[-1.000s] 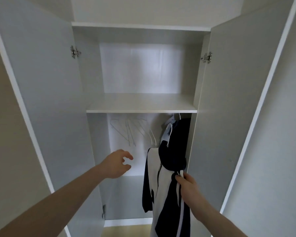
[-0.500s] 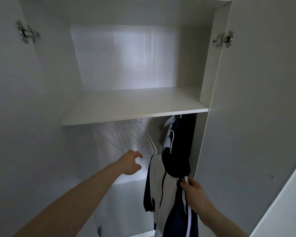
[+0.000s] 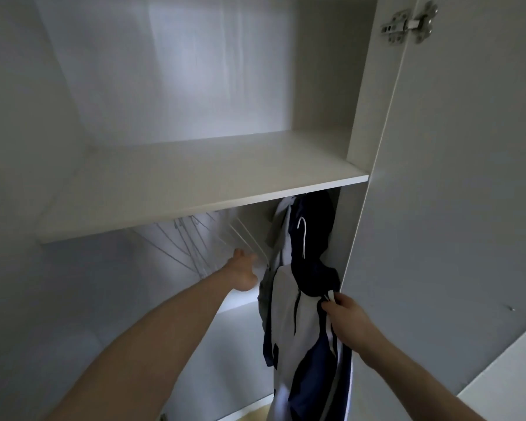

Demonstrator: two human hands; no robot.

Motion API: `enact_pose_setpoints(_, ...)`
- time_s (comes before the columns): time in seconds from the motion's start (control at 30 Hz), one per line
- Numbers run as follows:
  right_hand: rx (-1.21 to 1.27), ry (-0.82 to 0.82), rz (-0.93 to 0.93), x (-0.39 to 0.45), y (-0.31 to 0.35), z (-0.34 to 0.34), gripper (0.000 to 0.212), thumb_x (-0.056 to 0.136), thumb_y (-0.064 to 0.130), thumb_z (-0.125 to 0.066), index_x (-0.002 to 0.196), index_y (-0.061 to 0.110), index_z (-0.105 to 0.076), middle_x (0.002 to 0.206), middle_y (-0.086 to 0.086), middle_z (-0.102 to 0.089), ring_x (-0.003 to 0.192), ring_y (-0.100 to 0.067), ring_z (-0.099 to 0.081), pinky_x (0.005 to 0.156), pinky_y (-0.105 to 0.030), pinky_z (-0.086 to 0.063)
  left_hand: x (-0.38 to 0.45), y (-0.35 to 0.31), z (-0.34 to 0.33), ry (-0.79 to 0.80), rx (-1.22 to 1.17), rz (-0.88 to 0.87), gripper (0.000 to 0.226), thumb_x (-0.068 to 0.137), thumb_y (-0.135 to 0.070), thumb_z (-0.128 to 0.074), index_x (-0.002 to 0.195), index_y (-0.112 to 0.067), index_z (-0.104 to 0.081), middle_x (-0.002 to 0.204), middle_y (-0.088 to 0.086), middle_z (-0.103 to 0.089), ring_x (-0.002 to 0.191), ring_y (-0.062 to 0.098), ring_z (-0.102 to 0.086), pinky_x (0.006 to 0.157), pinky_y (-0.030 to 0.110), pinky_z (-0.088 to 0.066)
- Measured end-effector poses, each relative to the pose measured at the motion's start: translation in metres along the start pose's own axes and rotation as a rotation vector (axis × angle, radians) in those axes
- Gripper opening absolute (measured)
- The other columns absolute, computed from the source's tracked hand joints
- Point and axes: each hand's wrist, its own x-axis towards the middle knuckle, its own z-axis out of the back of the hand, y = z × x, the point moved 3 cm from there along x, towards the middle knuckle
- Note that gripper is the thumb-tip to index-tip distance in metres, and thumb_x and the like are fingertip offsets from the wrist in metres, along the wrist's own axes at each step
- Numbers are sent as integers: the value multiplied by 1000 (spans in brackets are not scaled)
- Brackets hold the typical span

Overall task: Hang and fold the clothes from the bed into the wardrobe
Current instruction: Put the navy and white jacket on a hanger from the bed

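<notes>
Navy-and-white jacket (image 3: 304, 323) hangs at the wardrobe's right, pinched by my right hand (image 3: 348, 316). My left hand (image 3: 245, 270), fingers loosely spread and holding nothing, reaches the white wire hangers (image 3: 243, 235). Next I must grip one hanger and unhook it.

A single head-worn view looks forward and slightly down into the open wardrobe (image 3: 195, 189) from close, its shelf edge near.

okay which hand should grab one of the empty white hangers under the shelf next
Left. The left hand is already up at the empty white hangers under the shelf, apparently touching one. The right hand is busy pinching the navy and white jacket.
</notes>
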Motion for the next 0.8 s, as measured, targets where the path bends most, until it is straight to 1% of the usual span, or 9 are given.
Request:
enact_pose_setpoints(0.07,-18,3,-8,8,4,-2,31,103,14,-52,120,-11,-60,102,-24,-70,86,-27,-67,64,-24,-43,15,-5,3,19,34,-17,71,96,-15,-59,160,-21,-27,164,14,-10,146,36,-34,117,39,-38)
enact_pose_setpoints(0.13,-58,7,-11,16,5,-3,30,102,17,-52,114,-9,-60,82,-10,-59,72,-19,-54,64,-28,-40,30,-10,7,21,63,-21,72,98,-16,-57,162,-21,-24,165,15,-9,149,37,-31,118,41,-37)
enact_pose_setpoints(0.2,-79,6,-18,26,6,-3,30,101,18,-52,112,-10,-58,80,-7,-52,72,-17,-50,66,-30,-39,47,-14,10,40,74,-20,72,99,-18,-55,163,-23,-21,166,15,-8,149,37,-30,118,42,-38)
enact_pose_setpoints(0.3,-78,17,-18,37,9,-1,30,101,18,-52,114,-9,-58,85,-9,-56,79,-20,-55,73,-33,-42,70,-18,12,96,58,-25,71,99,-15,-54,162,-22,-22,164,16,-15,148,37,-31,112,44,-44)
enact_pose_setpoints(0.4,-63,45,-22,47,14,2,30,102,18,-53,119,-7,-59,104,-27,-67,98,-37,-67,91,-42,-53,91,-20,13,118,-5,11,71,99,-12,-50,163,-23,-21,165,12,-20,145,36,-37,107,46,-49)
enact_pose_setpoints(0.5,-86,70,-14,54,17,6,32,101,17,-53,120,-8,-57,120,-31,-62,113,-44,-61,105,-49,-47,107,-18,11,87,-126,100,71,98,-6,-49,162,-25,-24,160,8,-30,142,35,-41,100,46,-56)
enact_pose_setpoints(0.63,-123,101,-8,59,20,8,23,101,19,-54,111,3,-67,108,-20,-71,104,-33,-69,99,-41,-52,120,-4,8,45,-367,216,58,101,-8,-55,156,-12,-36,156,12,-39,118,26,-58,98,39,-57)
enact_pose_setpoints(0.73,-128,130,-11,62,23,5,20,100,18,-54,101,5,-69,91,-13,-74,83,-19,-71,82,-33,-52,124,13,8,17,-330,252,43,103,-7,-52,144,3,-47,138,16,-49,116,33,-60,92,37,-56)
enact_pose_setpoints(0.8,-136,161,-11,62,23,1,23,99,17,-54,103,-3,-65,82,-13,-65,75,-18,-62,74,-34,-45,122,28,11,-21,-292,274,43,102,-7,-44,141,10,-47,138,24,-53,111,35,-62,81,36,-52)
